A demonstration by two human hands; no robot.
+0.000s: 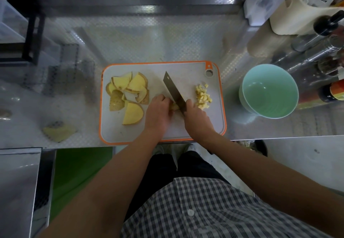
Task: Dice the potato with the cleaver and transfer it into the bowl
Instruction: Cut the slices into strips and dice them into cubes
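Note:
A grey cutting board with an orange rim (pixel 186 66) lies on the steel counter. Several yellow potato slices (pixel 130 92) are piled on its left half. A small heap of potato dice (pixel 202 97) sits on its right half. My right hand (pixel 197 118) grips the handle of the cleaver (pixel 173 90), whose blade points away and left, edge down on the board. My left hand (pixel 158 113) holds a small potato piece (pixel 174 106) against the blade's left side, fingers curled over it. The mint green bowl (pixel 270 90) stands right of the board with nothing in it.
Bottles and jars (pixel 325 51) crowd the counter's right back corner behind the bowl. A black rack (pixel 31 38) stands at the far left. A yellow-green sponge (pixel 58 130) lies on the counter left of the board. The counter's front edge runs just below the board.

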